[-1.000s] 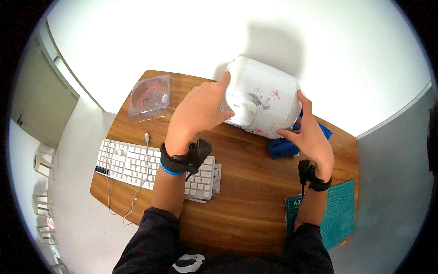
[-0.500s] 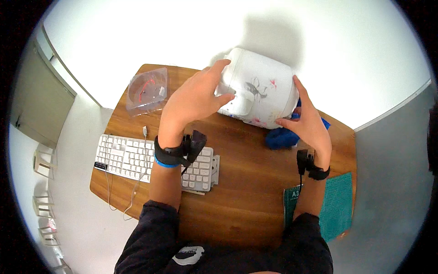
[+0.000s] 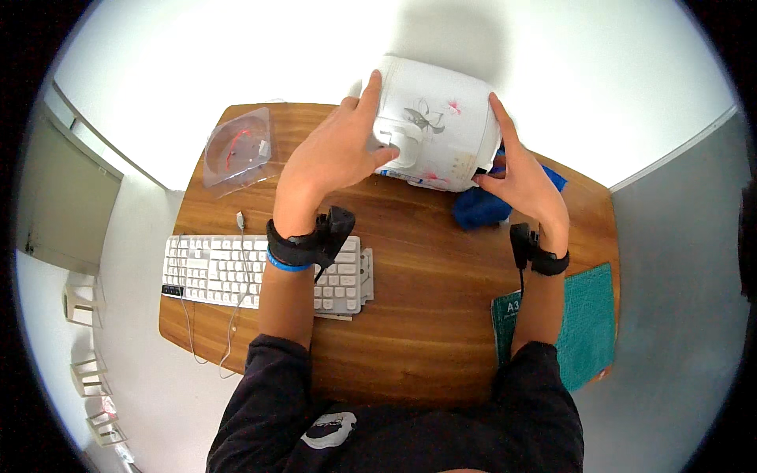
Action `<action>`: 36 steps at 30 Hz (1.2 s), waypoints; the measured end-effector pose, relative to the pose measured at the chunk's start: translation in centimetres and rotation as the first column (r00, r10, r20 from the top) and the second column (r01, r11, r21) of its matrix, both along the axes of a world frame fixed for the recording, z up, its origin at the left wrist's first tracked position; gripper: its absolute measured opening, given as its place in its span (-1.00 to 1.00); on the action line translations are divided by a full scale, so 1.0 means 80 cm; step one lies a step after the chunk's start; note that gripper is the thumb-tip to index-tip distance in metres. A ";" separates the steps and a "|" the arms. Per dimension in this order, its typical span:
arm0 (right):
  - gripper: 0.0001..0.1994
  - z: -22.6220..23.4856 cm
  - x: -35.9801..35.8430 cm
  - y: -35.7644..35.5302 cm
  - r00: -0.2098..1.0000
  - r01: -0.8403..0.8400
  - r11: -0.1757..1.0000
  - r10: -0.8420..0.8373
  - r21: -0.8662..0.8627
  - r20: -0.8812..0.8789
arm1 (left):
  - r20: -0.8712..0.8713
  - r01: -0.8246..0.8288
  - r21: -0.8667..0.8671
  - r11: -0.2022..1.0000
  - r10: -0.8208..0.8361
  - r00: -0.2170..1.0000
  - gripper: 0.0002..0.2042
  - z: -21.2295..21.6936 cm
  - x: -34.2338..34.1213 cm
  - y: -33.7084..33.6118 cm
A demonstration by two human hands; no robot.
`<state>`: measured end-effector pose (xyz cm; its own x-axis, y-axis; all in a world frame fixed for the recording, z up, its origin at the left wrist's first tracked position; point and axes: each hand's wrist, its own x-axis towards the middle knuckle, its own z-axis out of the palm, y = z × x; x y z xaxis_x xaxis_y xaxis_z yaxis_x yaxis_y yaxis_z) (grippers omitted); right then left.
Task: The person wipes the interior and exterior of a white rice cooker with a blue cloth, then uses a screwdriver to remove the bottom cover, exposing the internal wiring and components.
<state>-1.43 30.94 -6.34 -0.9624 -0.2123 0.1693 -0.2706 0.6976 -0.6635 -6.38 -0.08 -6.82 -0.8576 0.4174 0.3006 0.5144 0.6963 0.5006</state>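
Observation:
A white rice cooker (image 3: 453, 130) printed with grey and pink flowers is tipped on its side toward the far edge of the table, close to the wall. My left hand (image 3: 335, 150) grips its left end, fingers along the rim and thumb by the raised panel on its front. Around the opposite end, my right hand (image 3: 524, 173) is spread, fingertips at the far edge and thumb near the lower corner. Blue cloth-like material (image 3: 481, 209) lies beside and partly behind that end. The cooker's underside and far side are hidden.
A white keyboard (image 3: 217, 268) with a loose cable lies at the left, partly under my left forearm. Behind it sits a clear plastic package (image 3: 244, 150) with a red strand. A green cutting mat (image 3: 587, 331) lies near right, and the wooden table (image 3: 410, 292) meets the wall.
The whole view has shifted slightly, so the cooker and both hands appear higher and a little further left. Both hands keep their hold on the cooker.

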 end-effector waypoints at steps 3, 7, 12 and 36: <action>0.25 0.006 0.006 -0.004 1.000 -0.016 0.999 0.016 0.029 0.007 | 0.059 -0.034 -0.025 0.999 0.036 0.998 0.02 0.005 0.004 0.003; 0.25 0.014 0.019 -0.014 0.999 -0.025 0.999 0.024 0.048 0.028 | 0.098 -0.035 -0.017 0.999 0.037 0.994 -0.01 0.010 0.008 0.000; 0.27 0.022 0.026 -0.016 0.993 -0.042 0.996 0.033 0.074 0.114 | 0.076 -0.004 0.007 1.000 0.003 0.997 -0.01 0.001 -0.003 -0.017; 0.18 -0.016 -0.013 0.038 0.998 -0.059 0.997 0.059 -0.042 -0.013 | 0.042 -0.036 -0.065 0.997 0.039 0.998 0.00 0.004 0.002 -0.022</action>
<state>-2.46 33.96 -7.62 -0.9465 -0.2609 0.1902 -0.3180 0.6513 -0.6890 -6.25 -1.86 -6.47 -0.8847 0.4017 0.2365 0.4659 0.7460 0.4757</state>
